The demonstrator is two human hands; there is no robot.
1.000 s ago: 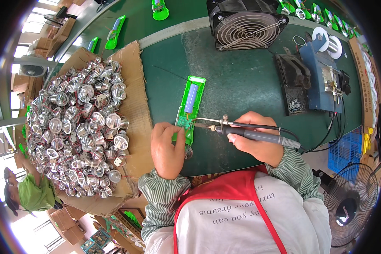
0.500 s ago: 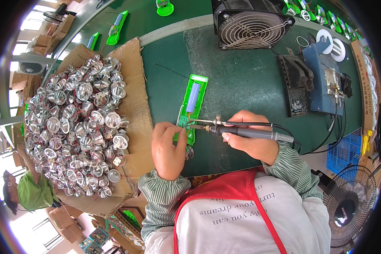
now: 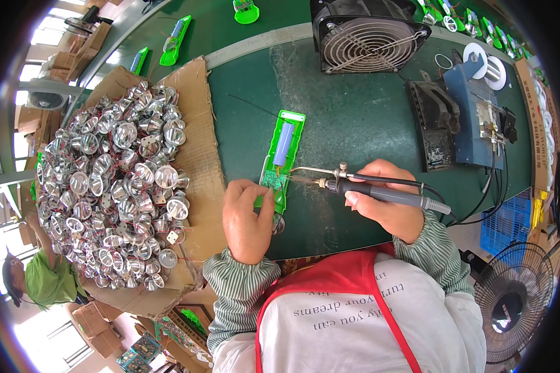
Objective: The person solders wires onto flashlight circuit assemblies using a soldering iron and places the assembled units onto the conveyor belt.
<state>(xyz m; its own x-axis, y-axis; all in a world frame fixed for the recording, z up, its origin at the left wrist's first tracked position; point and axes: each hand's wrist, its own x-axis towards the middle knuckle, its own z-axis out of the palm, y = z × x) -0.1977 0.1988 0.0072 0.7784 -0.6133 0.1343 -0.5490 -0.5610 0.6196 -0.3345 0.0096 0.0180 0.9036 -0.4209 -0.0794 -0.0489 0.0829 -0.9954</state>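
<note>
At the left edge of the green table (image 3: 367, 130) a sheet of cardboard (image 3: 196, 155) carries a heap of shiny silver reflector cups (image 3: 115, 186). Just right of it, near the front edge, the left hand (image 3: 247, 214) is closed down on the near end of a green plastic case (image 3: 281, 158), fingertips pinching at its small circuit board; a pale blue cylindrical cell lies in the case farther back. The right hand (image 3: 386, 199) is wrapped around the dark handle of a soldering iron (image 3: 361, 186), whose tip touches the board beside the left fingers. Toward the back edge stands a black fan (image 3: 367, 34); at the right edge a blue soldering station (image 3: 479, 118).
</note>
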